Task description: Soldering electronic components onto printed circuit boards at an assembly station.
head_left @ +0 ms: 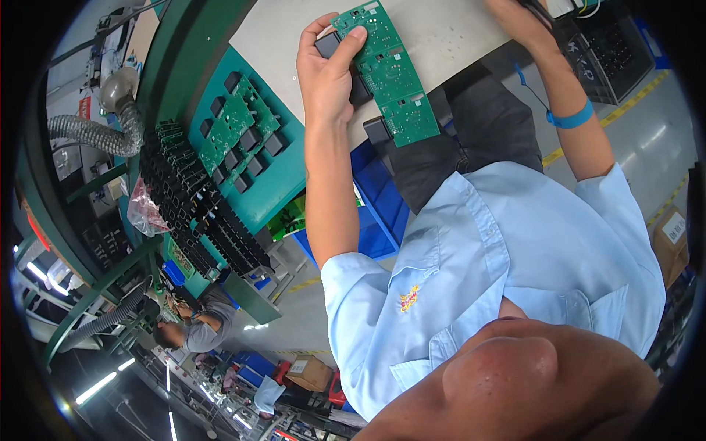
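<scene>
My left hand (329,70) is closed on the edge of a long green circuit board (393,73), thumb lying on its face. The board is made up of joined sections, with black block-shaped parts (376,131) jutting from its left side. It hangs tilted over the near edge of the pale worktop (283,37). At the top right my right hand (518,20) is partly cut off by the picture's edge. Dark, curved handle-like pieces (540,10) show against it; what they belong to is hidden. A blue wrist strap (572,116) circles my right forearm.
More green boards with black blocks (239,132) lie on a teal mat (283,173) to the left. Beyond them stands a black rack of boards (198,198). Blue bins (379,202) sit below the worktop. A flexible metal duct (95,132) and another person (206,327) are farther left.
</scene>
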The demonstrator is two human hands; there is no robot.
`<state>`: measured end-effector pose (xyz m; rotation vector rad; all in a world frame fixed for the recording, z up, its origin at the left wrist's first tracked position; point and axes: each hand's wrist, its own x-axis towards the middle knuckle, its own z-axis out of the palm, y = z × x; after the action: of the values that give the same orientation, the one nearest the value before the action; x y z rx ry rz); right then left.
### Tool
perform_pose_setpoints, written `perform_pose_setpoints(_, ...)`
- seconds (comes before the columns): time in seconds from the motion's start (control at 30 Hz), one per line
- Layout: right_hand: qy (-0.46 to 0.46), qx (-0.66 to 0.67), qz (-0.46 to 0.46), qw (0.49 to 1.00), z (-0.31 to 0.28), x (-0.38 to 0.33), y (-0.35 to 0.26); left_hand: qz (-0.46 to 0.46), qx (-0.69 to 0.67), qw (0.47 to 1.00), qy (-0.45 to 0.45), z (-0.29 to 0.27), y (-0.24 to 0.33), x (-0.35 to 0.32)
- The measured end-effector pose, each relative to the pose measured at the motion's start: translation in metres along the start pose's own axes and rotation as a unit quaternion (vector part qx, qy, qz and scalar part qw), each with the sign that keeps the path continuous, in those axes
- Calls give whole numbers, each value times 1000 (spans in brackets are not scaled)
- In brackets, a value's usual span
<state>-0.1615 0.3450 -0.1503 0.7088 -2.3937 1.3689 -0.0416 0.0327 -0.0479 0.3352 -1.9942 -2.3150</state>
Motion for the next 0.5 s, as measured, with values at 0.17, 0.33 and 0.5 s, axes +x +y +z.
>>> perform_pose_setpoints(0.17,-83,445,333,827,33,-22,11,-17,22,998,53,2,-7,7)
perform_pose_setpoints(0.33,-130,271,300,905,36,-18,-151,-48,-51,995,64,0,3,4)
perform_pose_setpoints(0.5,-72,319,256,910,62,-37,-173,-55,-81,992,76,-1,-1,8)
